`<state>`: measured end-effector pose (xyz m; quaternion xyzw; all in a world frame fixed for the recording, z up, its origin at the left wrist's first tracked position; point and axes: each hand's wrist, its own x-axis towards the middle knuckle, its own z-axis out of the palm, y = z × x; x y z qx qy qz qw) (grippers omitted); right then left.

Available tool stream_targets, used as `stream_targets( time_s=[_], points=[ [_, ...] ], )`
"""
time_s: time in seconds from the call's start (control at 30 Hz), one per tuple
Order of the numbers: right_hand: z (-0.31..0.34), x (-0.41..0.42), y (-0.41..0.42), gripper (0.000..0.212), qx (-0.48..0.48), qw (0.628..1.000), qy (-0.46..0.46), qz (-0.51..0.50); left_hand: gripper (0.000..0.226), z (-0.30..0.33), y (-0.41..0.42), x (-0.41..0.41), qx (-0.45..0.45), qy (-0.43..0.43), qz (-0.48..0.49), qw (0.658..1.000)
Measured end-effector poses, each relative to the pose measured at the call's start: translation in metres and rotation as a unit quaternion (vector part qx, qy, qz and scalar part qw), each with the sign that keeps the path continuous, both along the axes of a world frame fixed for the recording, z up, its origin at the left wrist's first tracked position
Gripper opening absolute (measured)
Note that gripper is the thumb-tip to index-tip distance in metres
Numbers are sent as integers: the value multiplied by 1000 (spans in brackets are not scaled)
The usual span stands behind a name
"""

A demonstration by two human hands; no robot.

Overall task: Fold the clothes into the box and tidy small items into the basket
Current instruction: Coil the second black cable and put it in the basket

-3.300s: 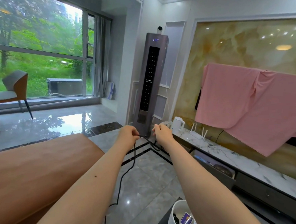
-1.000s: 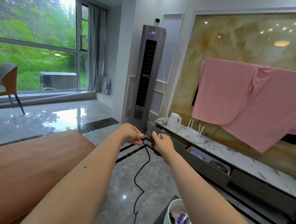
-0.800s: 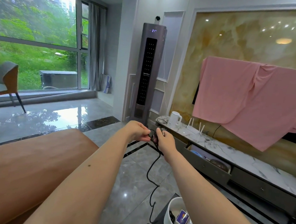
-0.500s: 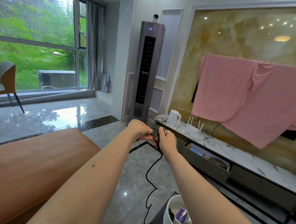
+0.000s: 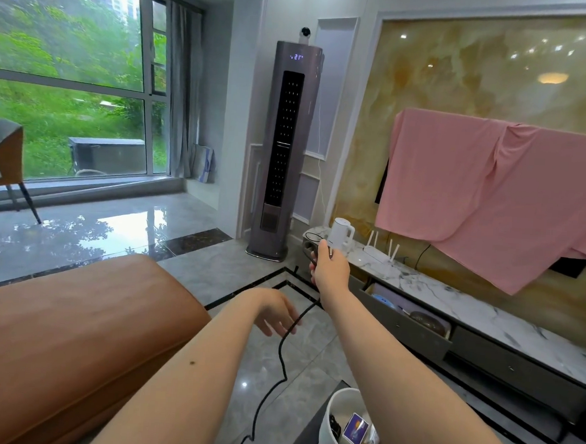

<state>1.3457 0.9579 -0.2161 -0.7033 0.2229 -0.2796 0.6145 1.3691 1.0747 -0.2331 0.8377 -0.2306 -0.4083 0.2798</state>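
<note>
Hands parted since half a second back. Near: white basket (image 5: 335, 440) below the right forearm. Left hand (image 5: 274, 311) slack-fingered beside the hanging black cable (image 5: 281, 358). Farther, right hand (image 5: 328, 268) raised, gripping its coiled end; basket nearer the right arm.

A single wide-angle view is taken from head height, faced forward and slightly down across the floor (image 5: 140, 233) toward the far wall. Both forearms are seen close below the lens, extended away from it.

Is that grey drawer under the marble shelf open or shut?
Open. The drawer juts out from the TV cabinet, so things inside show over its front edge.
</note>
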Motion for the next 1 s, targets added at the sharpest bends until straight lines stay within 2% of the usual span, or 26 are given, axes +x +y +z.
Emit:
stream_targets(
  time_s=[0.07,0.13,0.23,0.33,0.4,0.57,0.67,0.83,1.0],
  points=[
    [2,0,-3,33,0,1000,-9,-3,28,-2,1,0,4,44,-14,999],
    [2,-2,-9,32,-12,1000,-5,-8,34,-6,4,2,-8,82,-3,997],
    [0,-7,-20,34,-46,999,26,7,30,-8,12,9,-72,68,38,994],
    [-4,-10,-28,33,-85,993,74,23,8,-6,19,18,-114,-6,63,991],
    [-6,-11,-31,32,-106,988,106,31,2,-6,17,20,-123,-72,85,986],
    [-9,-9,-25,30,-178,972,142,60,17,1,0,19,-108,-285,162,938],
    [-12,-9,-17,32,-197,967,154,43,20,2,-8,20,-114,-318,213,917],
    [-19,-9,-13,41,-227,955,191,2,11,4,-13,17,-195,-302,236,903],
    [-24,-10,-14,38,-180,967,177,24,7,18,-20,15,-254,-170,292,906]
  ],
)
